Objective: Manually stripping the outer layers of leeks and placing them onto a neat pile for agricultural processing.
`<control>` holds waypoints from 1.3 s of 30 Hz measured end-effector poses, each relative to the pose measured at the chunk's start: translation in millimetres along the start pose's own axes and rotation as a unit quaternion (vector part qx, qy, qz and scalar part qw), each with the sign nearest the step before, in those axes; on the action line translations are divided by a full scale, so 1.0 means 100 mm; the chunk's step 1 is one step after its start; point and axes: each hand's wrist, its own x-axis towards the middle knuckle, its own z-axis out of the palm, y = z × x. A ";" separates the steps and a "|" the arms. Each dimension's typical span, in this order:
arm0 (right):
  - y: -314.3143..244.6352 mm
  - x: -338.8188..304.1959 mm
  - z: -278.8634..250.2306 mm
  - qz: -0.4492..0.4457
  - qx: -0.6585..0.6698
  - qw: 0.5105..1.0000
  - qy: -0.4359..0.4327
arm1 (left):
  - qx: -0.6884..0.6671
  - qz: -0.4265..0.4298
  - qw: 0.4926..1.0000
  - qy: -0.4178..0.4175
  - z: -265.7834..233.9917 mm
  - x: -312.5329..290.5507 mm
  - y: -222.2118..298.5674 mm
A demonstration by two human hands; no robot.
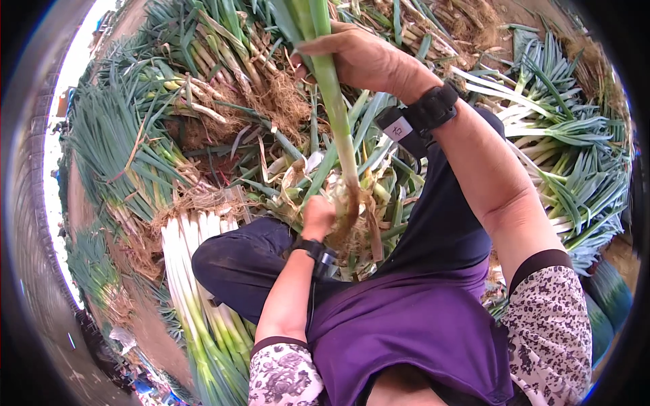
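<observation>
A long green onion (pixel 337 111) hangs tilted in front of me, leaves up, its white base and brown roots low over a litter of peeled skins. Around its green upper stalk my right hand (pixel 369 59) is closed, thumb across the front. Close beside the root end, my left hand (pixel 318 216) is curled closed with its back showing. Its fingertips are hidden, so whether it grips the roots or a strip of skin cannot be told. Both wrists wear black straps with small devices.
Cleaned white-stemmed onions (pixel 196 257) lie by my left knee. Bundles of unpeeled onions (pixel 115 142) with dry roots line the far left, and more roots (pixel 281 101) lie ahead. Another leafy pile (pixel 569 149) spreads at right. Loose skins (pixel 372 196) cover the ground between my bent legs.
</observation>
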 end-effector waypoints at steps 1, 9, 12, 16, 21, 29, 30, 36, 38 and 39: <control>0.02 0.07 -0.13 -0.106 -0.137 0.984 -0.034 | 0.040 0.064 0.986 0.147 -0.19 0.06 -0.04; -0.04 -0.24 0.25 -0.100 -0.212 0.964 0.123 | -0.209 0.193 0.914 0.291 -1.21 -0.22 1.57; 0.00 -0.29 0.30 -0.121 -0.239 0.950 0.163 | -0.113 0.250 0.897 0.346 -1.14 -0.15 1.60; 0.16 -0.23 0.26 -0.150 -0.229 0.930 0.246 | -0.155 0.250 0.895 0.335 -1.04 -0.07 1.57; 0.19 -0.21 0.25 -0.092 -0.261 0.914 0.298 | -0.215 0.207 0.924 0.241 -1.02 0.04 1.56; 0.13 -0.14 0.32 -0.081 -0.340 0.860 0.373 | -0.020 0.374 0.868 0.326 -0.94 -0.05 1.54; 0.10 -0.11 0.33 -0.082 -0.340 0.861 0.370 | -0.032 0.361 0.881 0.304 -0.91 -0.11 1.47; 0.00 0.00 0.00 -0.134 -0.286 0.864 0.393 | -0.024 0.177 0.982 0.059 -0.39 -0.61 0.87; 0.11 -0.03 -0.03 -0.155 -0.269 0.872 0.378 | -0.032 0.130 0.991 -0.016 -0.25 -0.80 0.72; 0.11 -0.04 -0.04 -0.180 -0.251 0.877 0.368 | -0.042 0.167 0.982 -0.081 -0.24 -0.83 0.72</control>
